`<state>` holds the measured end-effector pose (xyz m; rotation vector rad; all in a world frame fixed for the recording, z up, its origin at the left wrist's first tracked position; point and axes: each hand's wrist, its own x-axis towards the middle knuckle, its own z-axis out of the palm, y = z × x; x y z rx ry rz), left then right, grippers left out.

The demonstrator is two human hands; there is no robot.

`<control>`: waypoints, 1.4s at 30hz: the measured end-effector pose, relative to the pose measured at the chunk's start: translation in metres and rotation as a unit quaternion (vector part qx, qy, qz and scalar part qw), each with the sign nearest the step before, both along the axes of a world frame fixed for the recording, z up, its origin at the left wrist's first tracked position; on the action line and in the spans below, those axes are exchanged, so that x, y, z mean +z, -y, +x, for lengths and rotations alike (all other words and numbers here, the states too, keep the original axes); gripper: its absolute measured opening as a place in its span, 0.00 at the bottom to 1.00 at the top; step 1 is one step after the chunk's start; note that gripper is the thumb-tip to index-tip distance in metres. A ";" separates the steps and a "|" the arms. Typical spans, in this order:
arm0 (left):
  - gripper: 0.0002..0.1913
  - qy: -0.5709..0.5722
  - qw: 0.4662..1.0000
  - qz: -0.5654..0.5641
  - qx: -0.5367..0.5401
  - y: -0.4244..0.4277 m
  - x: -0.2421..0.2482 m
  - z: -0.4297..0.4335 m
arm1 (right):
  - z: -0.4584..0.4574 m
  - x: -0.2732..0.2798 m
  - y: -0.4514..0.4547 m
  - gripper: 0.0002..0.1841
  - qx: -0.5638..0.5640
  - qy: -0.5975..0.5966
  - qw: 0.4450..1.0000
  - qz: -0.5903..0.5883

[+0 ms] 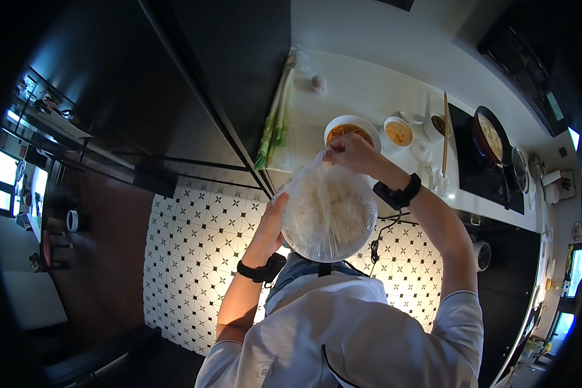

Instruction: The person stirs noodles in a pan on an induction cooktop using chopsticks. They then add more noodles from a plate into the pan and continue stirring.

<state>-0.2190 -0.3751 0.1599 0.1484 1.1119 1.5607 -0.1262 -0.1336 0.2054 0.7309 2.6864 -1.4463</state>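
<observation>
Close to my body is a large round bowl with pale contents, covered by clear plastic film. My left hand supports its left side. At the far edge my right hand pinches a gathered bunch of the plastic film. Just beyond that hand, a white bowl of orange liquid with thin strips stands on the counter. To its right are a smaller bowl of orange-yellow liquid and a bowl with dark contents. The underside of the covered bowl is hidden.
Spring onions lie at the white counter's left end beside a dark cabinet. Chopsticks rest near the black hob. A frying pan with pale food sits on the hob, its handle towards me, with a glass lid alongside.
</observation>
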 end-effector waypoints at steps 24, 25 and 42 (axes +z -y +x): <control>0.34 0.087 0.993 0.074 0.030 -0.011 -0.001 -0.021 | 0.061 -0.015 -0.019 0.32 -0.104 0.012 0.840 -0.533; 0.34 0.078 0.992 0.083 0.047 -0.013 0.001 -0.022 | 0.067 -0.004 -0.016 0.35 -0.094 -0.024 0.826 -0.556; 0.24 0.032 0.982 0.173 0.064 -0.101 0.009 -0.055 | 0.074 0.023 -0.027 0.35 -0.111 -0.272 0.774 -0.560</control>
